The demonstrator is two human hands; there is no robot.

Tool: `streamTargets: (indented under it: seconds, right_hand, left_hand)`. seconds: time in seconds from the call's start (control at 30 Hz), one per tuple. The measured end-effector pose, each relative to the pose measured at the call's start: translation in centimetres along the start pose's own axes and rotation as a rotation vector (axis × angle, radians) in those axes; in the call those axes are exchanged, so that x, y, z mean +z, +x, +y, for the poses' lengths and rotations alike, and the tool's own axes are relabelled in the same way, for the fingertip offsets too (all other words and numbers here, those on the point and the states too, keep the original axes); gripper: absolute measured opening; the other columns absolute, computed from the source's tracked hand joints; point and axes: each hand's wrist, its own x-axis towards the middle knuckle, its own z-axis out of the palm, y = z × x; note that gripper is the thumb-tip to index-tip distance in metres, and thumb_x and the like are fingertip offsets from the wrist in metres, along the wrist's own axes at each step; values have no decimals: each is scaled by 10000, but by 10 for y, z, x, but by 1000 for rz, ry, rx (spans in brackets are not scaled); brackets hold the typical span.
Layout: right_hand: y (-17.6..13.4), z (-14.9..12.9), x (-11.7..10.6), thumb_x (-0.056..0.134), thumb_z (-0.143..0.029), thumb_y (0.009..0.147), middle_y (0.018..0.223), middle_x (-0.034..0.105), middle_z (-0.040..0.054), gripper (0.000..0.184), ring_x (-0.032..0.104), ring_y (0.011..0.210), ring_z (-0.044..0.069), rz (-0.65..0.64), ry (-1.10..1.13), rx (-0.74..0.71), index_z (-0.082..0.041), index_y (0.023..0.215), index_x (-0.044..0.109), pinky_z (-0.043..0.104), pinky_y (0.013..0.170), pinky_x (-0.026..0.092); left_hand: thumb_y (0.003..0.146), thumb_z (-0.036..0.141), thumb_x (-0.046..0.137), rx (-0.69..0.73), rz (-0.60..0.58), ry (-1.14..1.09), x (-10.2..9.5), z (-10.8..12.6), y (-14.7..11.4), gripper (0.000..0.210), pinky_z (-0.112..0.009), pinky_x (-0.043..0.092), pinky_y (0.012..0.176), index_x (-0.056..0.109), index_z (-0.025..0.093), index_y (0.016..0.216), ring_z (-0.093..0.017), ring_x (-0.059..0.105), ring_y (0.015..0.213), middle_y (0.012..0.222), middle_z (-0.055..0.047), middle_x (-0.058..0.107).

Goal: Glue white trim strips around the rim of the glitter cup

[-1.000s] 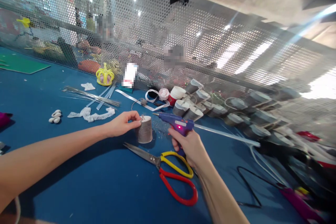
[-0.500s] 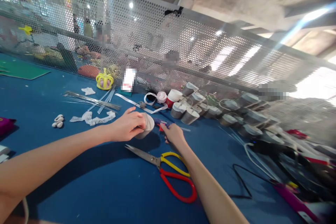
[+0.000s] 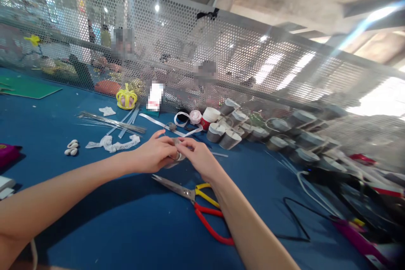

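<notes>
My left hand [image 3: 155, 152] is closed around a small pale bucket [image 3: 173, 164], which is mostly hidden by the fingers. My right hand [image 3: 201, 158] pinches at the bucket's rim from the other side, with thumb and fingers pressed together. Just below the hands lie large scissors [image 3: 187, 193] with one yellow and one red handle, partly covered by my right forearm. White crumpled fabric strips [image 3: 110, 143] lie beyond my left forearm. A clear glue stick [image 3: 220, 154] lies to the right of my right hand.
Several grey buckets [image 3: 230, 139] cluster at the back right. Thin wires [image 3: 110, 121], a yellow crown-shaped piece [image 3: 126, 98] and white ribbon [image 3: 155, 121] lie toward the perforated metal screen [image 3: 177, 42]. A black cable [image 3: 294, 219] runs at the right; small white pieces [image 3: 71, 148] lie left.
My right hand has let go of the blue glue gun with the red trigger and moved left and up to the bucket's rim. My left hand stays on the bucket, now tilted differently.
</notes>
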Motion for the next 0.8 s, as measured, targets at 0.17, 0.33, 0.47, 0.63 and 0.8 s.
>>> streamTargets:
  seconds: [0.17, 0.33, 0.47, 0.63, 0.8]
  right_hand:
    - [-12, 3, -9, 606, -305, 631, 1003, 591, 57, 161, 516, 935, 172, 96, 412, 103, -158, 694, 591, 279, 778, 371]
    - [-30, 3, -14, 628, -280, 632, 1044, 565, 68, 154, 463, 1022, 187, 178, 491, 38, -155, 590, 548, 284, 827, 346]
    - [-35, 6, -11, 633, -280, 638, 1048, 552, 75, 154, 455, 1035, 191, 219, 490, 15, -157, 601, 548, 303, 871, 322]
    - [-35, 11, -10, 630, -304, 637, 1042, 565, 69, 156, 505, 934, 176, 239, 487, 54, -162, 679, 581, 301, 824, 358]
    - [-37, 12, -9, 613, -304, 650, 1006, 589, 66, 159, 524, 868, 155, 239, 500, 60, -165, 720, 586, 290, 795, 376]
  left_hand:
    - [756, 172, 435, -106, 32, -194, -8, 0, 2, 69, -379, 298, 892, 498, 155, 730, -159, 502, 811, 776, -36, 559]
    - [786, 261, 413, -229, 44, -535, -14, -1, 3, 143, -241, 407, 676, 482, 140, 755, -120, 488, 705, 754, -25, 532]
    - [767, 254, 447, -279, 35, -621, -15, 0, 4, 130, -245, 403, 694, 486, 132, 742, -116, 491, 721, 767, -23, 540]
    - [763, 250, 466, -276, 11, -718, -14, 0, 4, 121, -266, 406, 737, 489, 132, 753, -124, 509, 788, 870, -39, 564]
    - [765, 264, 478, -262, -19, -823, -13, -1, 2, 134, -264, 412, 729, 484, 130, 773, -124, 516, 797, 919, -49, 556]
